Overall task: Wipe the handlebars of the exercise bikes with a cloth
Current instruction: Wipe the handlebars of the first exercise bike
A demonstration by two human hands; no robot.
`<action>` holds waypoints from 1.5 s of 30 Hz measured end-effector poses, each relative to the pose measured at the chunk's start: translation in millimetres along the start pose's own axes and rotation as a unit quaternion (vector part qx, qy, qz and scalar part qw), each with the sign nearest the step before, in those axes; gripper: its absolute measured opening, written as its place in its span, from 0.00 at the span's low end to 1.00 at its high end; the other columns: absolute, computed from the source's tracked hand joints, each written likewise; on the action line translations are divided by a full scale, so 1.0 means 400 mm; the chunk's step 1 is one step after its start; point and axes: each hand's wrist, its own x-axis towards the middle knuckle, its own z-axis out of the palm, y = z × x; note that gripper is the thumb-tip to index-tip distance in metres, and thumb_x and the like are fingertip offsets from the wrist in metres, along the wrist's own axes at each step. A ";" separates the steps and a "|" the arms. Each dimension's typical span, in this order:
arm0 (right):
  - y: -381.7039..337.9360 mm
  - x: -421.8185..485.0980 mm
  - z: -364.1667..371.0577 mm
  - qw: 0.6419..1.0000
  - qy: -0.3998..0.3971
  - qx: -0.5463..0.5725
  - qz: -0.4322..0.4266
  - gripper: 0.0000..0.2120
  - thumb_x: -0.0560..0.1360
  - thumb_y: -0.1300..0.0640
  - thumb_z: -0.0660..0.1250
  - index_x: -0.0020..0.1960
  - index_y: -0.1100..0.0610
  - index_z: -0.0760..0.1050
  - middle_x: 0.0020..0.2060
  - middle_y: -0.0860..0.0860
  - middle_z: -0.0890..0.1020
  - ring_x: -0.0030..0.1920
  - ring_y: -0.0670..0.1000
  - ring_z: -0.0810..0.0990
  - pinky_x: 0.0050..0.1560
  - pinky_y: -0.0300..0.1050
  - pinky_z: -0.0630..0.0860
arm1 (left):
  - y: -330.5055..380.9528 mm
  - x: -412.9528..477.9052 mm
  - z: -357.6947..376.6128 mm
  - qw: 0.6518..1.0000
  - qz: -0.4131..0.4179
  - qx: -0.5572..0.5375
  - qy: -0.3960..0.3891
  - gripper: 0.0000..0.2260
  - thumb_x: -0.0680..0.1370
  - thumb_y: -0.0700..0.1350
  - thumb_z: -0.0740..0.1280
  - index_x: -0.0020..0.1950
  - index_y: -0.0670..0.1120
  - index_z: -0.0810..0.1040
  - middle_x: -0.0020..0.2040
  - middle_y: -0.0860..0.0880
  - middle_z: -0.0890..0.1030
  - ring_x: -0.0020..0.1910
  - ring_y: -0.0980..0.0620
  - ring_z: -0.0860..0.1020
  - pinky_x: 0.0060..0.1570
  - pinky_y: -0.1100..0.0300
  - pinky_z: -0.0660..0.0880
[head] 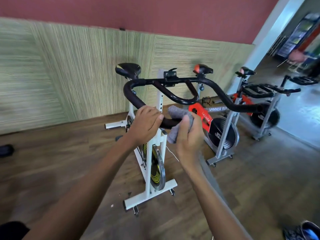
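The black handlebars (129,95) of the white exercise bike (160,101) stretch across the middle of the frame. Their near left end comes down toward the camera, and both hands meet on it. The left hand (147,123), just left of centre, wraps its fingers over the padded bar and grips it, with the thumb tip pointing right along the bar. Just beside it on the right, the right hand (189,135) holds a grey cloth (176,112) curled round the very end of the same bar. Part of the cloth bunches above the thumb and part hangs below the bar. A short stretch of bare black bar shows between the two hands. Below them, toward the lower centre, is the bike's flywheel (156,172) with yellow markings, and its black saddle (128,69) sits above and left of centre. To the right stands an orange bike (206,118) lettered SPINNER BIKE, and further right is a third bike (267,115) on a grey frame. All three rest on a wooden floor (69,161). A green textured wall panel (78,66) fills the upper left, and a shoe (301,231) shows in the lower right corner.
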 end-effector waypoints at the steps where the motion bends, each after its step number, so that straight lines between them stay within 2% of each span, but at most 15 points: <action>1: -0.003 0.007 0.007 0.996 0.002 0.040 0.077 0.12 0.82 0.45 0.55 0.48 0.49 0.73 0.38 0.53 0.81 0.41 0.52 0.80 0.46 0.51 0.75 | 0.001 -0.001 0.005 1.000 -0.002 0.000 0.008 0.24 0.83 0.50 0.45 0.51 0.43 0.79 0.47 0.50 0.79 0.53 0.49 0.72 0.65 0.55 0.59; 3: -0.016 0.009 0.007 0.994 -0.014 0.012 0.111 0.13 0.82 0.47 0.55 0.44 0.51 0.71 0.36 0.48 0.79 0.37 0.44 0.77 0.43 0.46 0.72 | 0.007 -0.005 0.012 1.000 -0.008 0.001 0.021 0.23 0.83 0.50 0.46 0.50 0.42 0.79 0.47 0.50 0.78 0.53 0.49 0.72 0.66 0.55 0.58; 7: 0.022 0.002 -0.009 0.976 -0.032 -0.136 -0.165 0.18 0.82 0.49 0.54 0.56 0.61 0.76 0.50 0.56 0.81 0.52 0.53 0.78 0.55 0.48 0.75 | 0.019 -0.009 0.015 0.999 -0.018 -0.005 0.041 0.21 0.83 0.49 0.46 0.48 0.43 0.77 0.45 0.55 0.71 0.52 0.48 0.72 0.68 0.56 0.57; 9: 0.052 0.017 -0.013 0.964 -0.029 -0.132 -0.230 0.19 0.82 0.50 0.54 0.55 0.65 0.75 0.50 0.61 0.81 0.52 0.56 0.77 0.57 0.48 0.75 | 0.024 -0.009 0.014 0.999 -0.020 -0.002 0.041 0.21 0.83 0.48 0.46 0.48 0.42 0.76 0.46 0.56 0.70 0.53 0.48 0.72 0.68 0.57 0.56; 11: 0.034 0.022 -0.014 0.984 -0.032 -0.032 -0.174 0.15 0.82 0.50 0.55 0.54 0.60 0.74 0.47 0.56 0.81 0.46 0.55 0.79 0.49 0.52 0.77 | 0.027 -0.012 0.016 0.999 -0.021 -0.003 0.036 0.22 0.83 0.49 0.45 0.49 0.41 0.76 0.46 0.55 0.71 0.53 0.48 0.72 0.69 0.56 0.57; 14: -0.015 -0.007 0.010 0.998 -0.007 0.059 0.037 0.08 0.82 0.52 0.57 0.49 0.51 0.73 0.41 0.48 0.79 0.40 0.45 0.78 0.43 0.45 0.73 | 0.031 -0.015 0.011 0.999 -0.039 -0.013 0.028 0.24 0.83 0.50 0.44 0.50 0.41 0.77 0.47 0.51 0.75 0.55 0.49 0.72 0.71 0.58 0.53; 16: -0.010 -0.016 0.008 0.998 -0.003 -0.055 -0.035 0.11 0.82 0.51 0.57 0.53 0.55 0.74 0.47 0.50 0.80 0.48 0.48 0.78 0.49 0.45 0.73 | 0.033 -0.017 0.010 0.998 -0.050 -0.015 0.025 0.24 0.82 0.50 0.43 0.49 0.41 0.77 0.47 0.52 0.74 0.55 0.50 0.71 0.72 0.58 0.53; 18: 0.031 -0.009 -0.010 0.969 -0.006 -0.151 -0.196 0.16 0.82 0.51 0.56 0.58 0.63 0.74 0.52 0.59 0.80 0.53 0.56 0.77 0.58 0.44 0.72 | 0.038 -0.016 0.009 0.998 -0.051 -0.011 0.018 0.24 0.82 0.50 0.43 0.50 0.41 0.76 0.47 0.54 0.71 0.54 0.50 0.71 0.72 0.57 0.54; 20: 0.061 0.014 -0.017 0.953 -0.010 -0.144 -0.265 0.17 0.82 0.50 0.56 0.57 0.64 0.72 0.51 0.62 0.80 0.53 0.57 0.77 0.59 0.45 0.72 | 0.041 -0.015 0.007 0.999 -0.049 -0.006 0.018 0.23 0.82 0.50 0.43 0.49 0.42 0.75 0.47 0.55 0.69 0.54 0.50 0.71 0.72 0.56 0.55; 25: -0.016 -0.019 0.025 1.000 0.023 0.019 0.002 0.10 0.80 0.48 0.55 0.52 0.52 0.71 0.47 0.52 0.79 0.49 0.50 0.77 0.52 0.54 0.75 | 0.036 -0.019 0.009 0.998 -0.051 -0.015 0.022 0.24 0.83 0.50 0.43 0.50 0.41 0.77 0.47 0.51 0.75 0.56 0.50 0.72 0.72 0.60 0.52; 30: 0.055 0.019 -0.022 0.959 -0.031 -0.116 -0.255 0.18 0.82 0.50 0.55 0.59 0.65 0.72 0.53 0.64 0.79 0.56 0.58 0.77 0.62 0.47 0.73 | 0.041 -0.017 0.008 0.999 -0.043 -0.009 0.016 0.23 0.83 0.50 0.43 0.50 0.42 0.75 0.48 0.54 0.70 0.55 0.49 0.72 0.72 0.55 0.55; 35: -0.008 -0.006 -0.007 0.999 -0.023 -0.009 -0.035 0.16 0.81 0.46 0.54 0.54 0.57 0.74 0.46 0.52 0.79 0.47 0.50 0.78 0.49 0.49 0.74 | 0.039 -0.020 0.006 0.998 -0.053 -0.012 0.020 0.24 0.82 0.51 0.43 0.51 0.41 0.76 0.48 0.51 0.74 0.55 0.50 0.72 0.72 0.61 0.50; 40: 0.012 0.013 -0.053 0.938 -0.101 -0.232 -0.238 0.15 0.81 0.54 0.59 0.58 0.64 0.76 0.53 0.59 0.80 0.53 0.57 0.78 0.54 0.48 0.75 | 0.041 -0.020 -0.003 0.999 -0.042 0.003 -0.009 0.25 0.83 0.51 0.42 0.52 0.43 0.77 0.50 0.49 0.77 0.57 0.50 0.73 0.72 0.60 0.51; 43: -0.059 0.038 -0.078 0.971 -0.168 -0.120 -0.123 0.11 0.81 0.58 0.58 0.55 0.52 0.79 0.48 0.47 0.82 0.51 0.45 0.78 0.51 0.39 0.73 | -0.004 -0.002 -0.026 0.998 0.001 0.043 -0.051 0.23 0.83 0.51 0.43 0.55 0.47 0.77 0.52 0.52 0.77 0.58 0.52 0.72 0.72 0.57 0.52; 45: -0.094 0.039 -0.081 0.980 -0.109 -0.118 -0.120 0.10 0.81 0.60 0.59 0.54 0.50 0.77 0.47 0.47 0.81 0.49 0.45 0.77 0.51 0.40 0.72 | -0.044 0.014 -0.044 0.995 0.005 0.071 -0.072 0.21 0.84 0.51 0.44 0.55 0.52 0.77 0.52 0.55 0.77 0.60 0.54 0.71 0.73 0.55 0.49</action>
